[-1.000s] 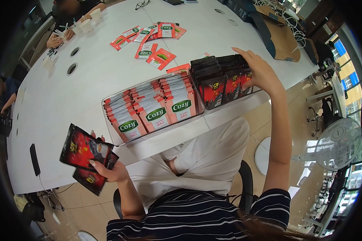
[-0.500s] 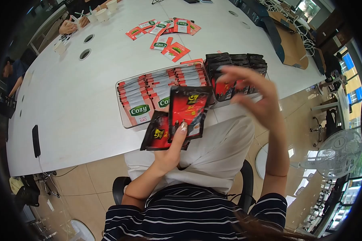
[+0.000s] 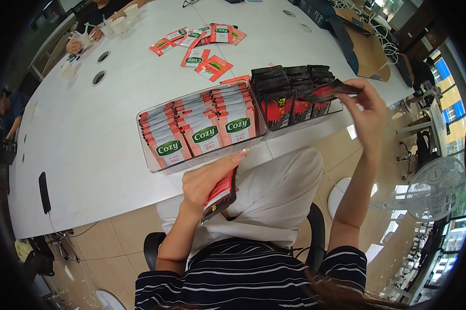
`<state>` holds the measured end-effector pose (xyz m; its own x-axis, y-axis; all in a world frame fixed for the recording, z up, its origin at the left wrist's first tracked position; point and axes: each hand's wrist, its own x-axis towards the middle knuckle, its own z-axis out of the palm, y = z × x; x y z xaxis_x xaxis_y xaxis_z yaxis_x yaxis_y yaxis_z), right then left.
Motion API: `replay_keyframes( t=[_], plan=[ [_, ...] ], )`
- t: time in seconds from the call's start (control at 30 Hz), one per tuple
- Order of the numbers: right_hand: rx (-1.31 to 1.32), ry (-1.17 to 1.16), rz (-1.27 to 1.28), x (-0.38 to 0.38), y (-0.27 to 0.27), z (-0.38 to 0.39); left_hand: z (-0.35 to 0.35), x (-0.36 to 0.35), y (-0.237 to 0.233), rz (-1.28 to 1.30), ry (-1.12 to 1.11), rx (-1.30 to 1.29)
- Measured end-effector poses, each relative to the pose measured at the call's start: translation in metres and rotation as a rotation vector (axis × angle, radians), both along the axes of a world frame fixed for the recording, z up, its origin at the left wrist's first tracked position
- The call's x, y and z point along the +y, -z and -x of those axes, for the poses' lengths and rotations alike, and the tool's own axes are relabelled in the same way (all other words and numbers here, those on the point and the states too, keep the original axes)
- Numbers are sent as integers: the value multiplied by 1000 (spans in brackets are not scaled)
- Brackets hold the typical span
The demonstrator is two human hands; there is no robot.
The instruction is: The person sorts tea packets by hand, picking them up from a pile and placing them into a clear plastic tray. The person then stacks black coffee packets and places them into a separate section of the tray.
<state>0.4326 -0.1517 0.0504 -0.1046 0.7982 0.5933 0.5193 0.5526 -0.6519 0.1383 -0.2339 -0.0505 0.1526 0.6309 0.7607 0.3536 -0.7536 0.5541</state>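
Note:
My left hand (image 3: pixel 204 181) is closed around black-and-red G7 coffee sachets (image 3: pixel 221 196), tilted down over my lap; how many is hidden. At the right, my right hand (image 3: pixel 370 111) pinches another G7 sachet (image 3: pixel 330 91) by its edge, holding it nearly flat over a clear box (image 3: pixel 300 125). That box is packed with rows of upright black G7 sachets (image 3: pixel 278 109). Beside it on the left stands a clear box (image 3: pixel 184 166) filled with three rows of red-and-white Cozy tea sachets (image 3: pixel 205 135). Its front wall is just beyond my left fingertips.
Loose Cozy sachets (image 3: pixel 214 67) lie in a pile farther back on the white table (image 3: pixel 88 170). An open cardboard box (image 3: pixel 364 54) with white cables stands back right. Paper cups (image 3: pixel 119 25) and another person's hands (image 3: pixel 74 46) are back left. A black phone-like object (image 3: pixel 45 192) lies left.
My left hand has turned over and tipped its sachets downward, away from the tea box. My right hand has moved right and now grips a sachet above the coffee box.

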Motion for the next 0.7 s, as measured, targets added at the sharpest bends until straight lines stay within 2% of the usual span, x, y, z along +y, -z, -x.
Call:
replay_keyframes(
  t=[0.13, 0.27, 0.3, 0.4, 0.5, 0.6, 0.7],
  plan=[
    [-193, 49, 185, 24, 1, -58, 2, 4, 9, 127, 101, 98],
    [-459, -75, 292, 47, 16, -66, 0, 5, 16, 179, 156, 83],
    [-631, 3, 309, 48, 14, -62, 0, 5, 16, 202, 172, 78],
    [-783, 96, 230, 39, 0, -33, 0, 3, 17, 261, 187, 69],
    [-725, 41, 43, 46, 3, -14, -1, 3, 19, 284, 158, 65],
    [-898, 53, 146, 56, 10, -10, -2, 3, 17, 292, 139, 72],
    [-1082, 163, -48, 65, 21, -14, -2, 3, 17, 300, 139, 62]
  ],
)
